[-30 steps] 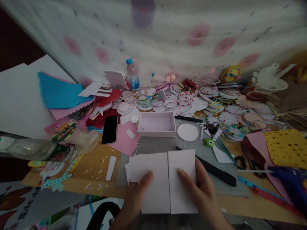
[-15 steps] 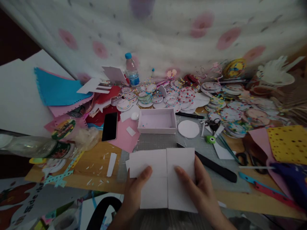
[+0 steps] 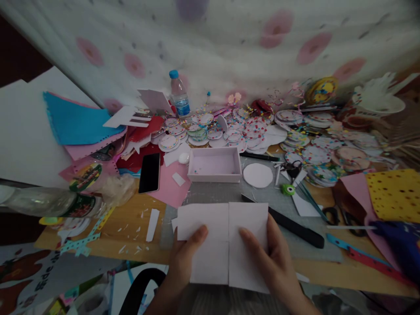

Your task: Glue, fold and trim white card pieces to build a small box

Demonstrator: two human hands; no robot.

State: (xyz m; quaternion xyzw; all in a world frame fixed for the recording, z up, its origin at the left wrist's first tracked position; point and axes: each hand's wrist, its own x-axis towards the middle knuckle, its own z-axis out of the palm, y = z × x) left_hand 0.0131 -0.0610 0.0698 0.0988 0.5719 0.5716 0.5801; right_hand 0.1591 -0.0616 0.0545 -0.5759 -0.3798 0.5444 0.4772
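Observation:
Both hands hold white card (image 3: 215, 262) in front of me at the table's near edge. A straight vertical line runs down its middle, and a fainter crosswise line shows on it; whether it is one sheet or abutting pieces I cannot tell. My left hand (image 3: 187, 256) grips the left side, thumb on top and fingers hidden underneath. My right hand (image 3: 274, 258) pinches the right side the same way, fingers behind the edge. Just beyond the card stands an open white box (image 3: 215, 165). A black-handled knife (image 3: 297, 227) lies beside my right hand, and a white paper disc (image 3: 257, 175) lies beyond.
Many decorated paper discs (image 3: 234, 135) heap along the back, near a water bottle (image 3: 180, 98). A phone (image 3: 150, 173) lies on the left, with a large plastic bottle (image 3: 49, 203) farther over. Scissors (image 3: 344, 216) and a blue glue gun (image 3: 393, 240) are on the right.
The card has tilted very slightly in both hands, whose grip is the same. The camera view has shifted a little.

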